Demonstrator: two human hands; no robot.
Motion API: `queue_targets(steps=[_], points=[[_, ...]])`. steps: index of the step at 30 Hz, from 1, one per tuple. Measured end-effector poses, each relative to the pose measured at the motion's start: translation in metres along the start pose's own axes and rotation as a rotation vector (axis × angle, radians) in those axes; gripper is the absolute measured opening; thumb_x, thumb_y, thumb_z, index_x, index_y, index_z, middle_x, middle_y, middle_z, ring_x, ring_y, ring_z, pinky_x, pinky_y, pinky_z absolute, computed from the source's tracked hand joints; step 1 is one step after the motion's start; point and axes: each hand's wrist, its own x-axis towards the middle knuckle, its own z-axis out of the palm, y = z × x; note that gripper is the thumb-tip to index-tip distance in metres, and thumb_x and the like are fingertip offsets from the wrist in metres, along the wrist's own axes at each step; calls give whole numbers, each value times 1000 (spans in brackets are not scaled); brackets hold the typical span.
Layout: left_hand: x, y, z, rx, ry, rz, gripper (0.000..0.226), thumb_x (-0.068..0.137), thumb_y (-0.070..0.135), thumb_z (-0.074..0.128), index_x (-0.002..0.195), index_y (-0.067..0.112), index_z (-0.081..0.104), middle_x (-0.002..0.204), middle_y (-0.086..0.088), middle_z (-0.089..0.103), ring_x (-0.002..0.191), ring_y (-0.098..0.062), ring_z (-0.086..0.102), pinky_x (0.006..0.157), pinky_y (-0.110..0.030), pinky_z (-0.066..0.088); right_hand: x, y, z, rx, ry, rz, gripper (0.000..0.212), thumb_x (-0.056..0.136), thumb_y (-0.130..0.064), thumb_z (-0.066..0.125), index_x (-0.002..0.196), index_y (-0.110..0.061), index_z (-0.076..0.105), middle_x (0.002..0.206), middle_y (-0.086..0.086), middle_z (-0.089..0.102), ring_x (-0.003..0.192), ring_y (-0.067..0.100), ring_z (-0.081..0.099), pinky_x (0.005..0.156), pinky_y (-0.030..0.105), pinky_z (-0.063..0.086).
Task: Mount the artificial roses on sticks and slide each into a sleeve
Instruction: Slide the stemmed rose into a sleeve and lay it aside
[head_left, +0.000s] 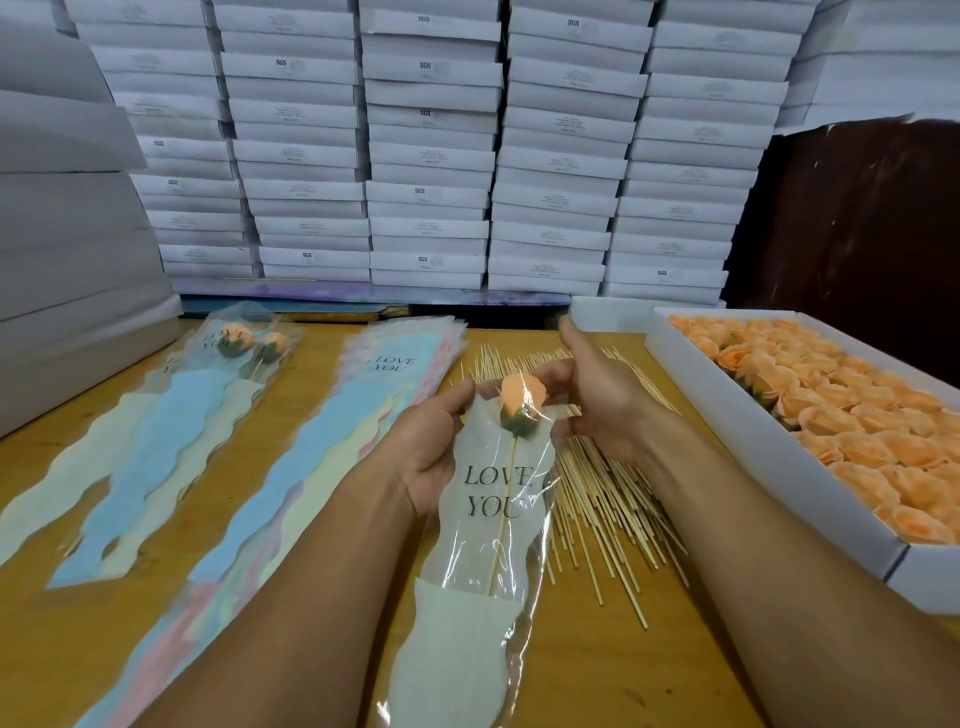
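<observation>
Two hands are seen at the middle of the wooden table (322, 613), both at the upper end of one clear sleeve (483, 545) printed "LOVE YOU". The left hand (434, 447) is curled round the sleeve's left edge, thumb on top near the mouth, while the fingers of the right hand (597, 400) are closed on the film at the right of the peach rose (522, 397), which is already lodged inside near the top. The thin stick (506, 499) can be traced down through the film from the green calyx to the pale paper insert. Little weight is to be expected: the whole piece is judged featherlight, the film limp, crinkly and slippery, so that it would sag if held at one end only. The rose head looks soft and easily crushed, and the stick, stiff but slender, could snap or pierce the film if bent. Hold is therefore best taken on the sleeve's edges beside the bloom or lower along the stick, never on the petals. Finished sleeved roses (249, 343) are laid at the far left, a stack of empty sleeves (332, 467) lies beside them, loose sticks (602, 499) are spread under the right wrist, and the box of rose heads (841, 415) stands at the right.
</observation>
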Motion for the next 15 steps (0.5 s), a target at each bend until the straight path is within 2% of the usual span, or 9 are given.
queue_targets(steps=[3,5,6,8,11,13,15], points=[[-1,0,2,2,-20,19,28,100,29,53,119,14,67,95,-19,76,75,-35,74,67,-51,62,0,1,1,-75,-11,-10,87,96,-74,32,102,0,76,108,11,75,109,27,62,67,34,49],[-1,1,2,11,-17,29,39,84,28,67,121,16,69,100,-20,74,79,-37,72,72,-52,60,-2,1,1,-114,-61,-16,81,92,-75,39,102,-5,77,105,7,74,105,23,63,68,34,51],[0,1,2,23,-11,32,45,79,28,70,122,15,69,101,-21,72,78,-37,71,71,-50,61,-4,1,1,-132,-101,-24,74,89,-74,45,101,-9,78,101,4,74,100,19,65,67,32,51],[2,1,0,25,-9,40,45,82,30,70,124,15,67,96,-21,71,73,-35,70,66,-47,61,-7,-1,1,-182,-184,-42,60,83,-69,56,99,-16,79,96,-1,75,92,16,68,65,30,53],[4,0,-2,43,-30,78,35,92,36,66,124,22,69,90,-13,76,70,-31,74,59,-42,60,-9,-2,0,-229,-256,-48,60,75,-61,64,104,-9,77,96,2,75,90,19,67,68,32,53],[5,0,-2,101,-22,132,36,87,41,71,121,29,71,93,-10,78,80,-30,76,59,-40,60,-10,-3,0,-203,-275,-35,54,74,-55,68,101,-9,76,89,1,76,84,17,69,69,33,53],[3,0,0,86,-21,135,49,72,43,76,120,32,72,106,-17,75,97,-37,72,66,-47,62,-11,-3,-2,-172,-309,-28,41,73,-47,72,92,-11,76,85,3,75,82,18,69,70,35,52]])
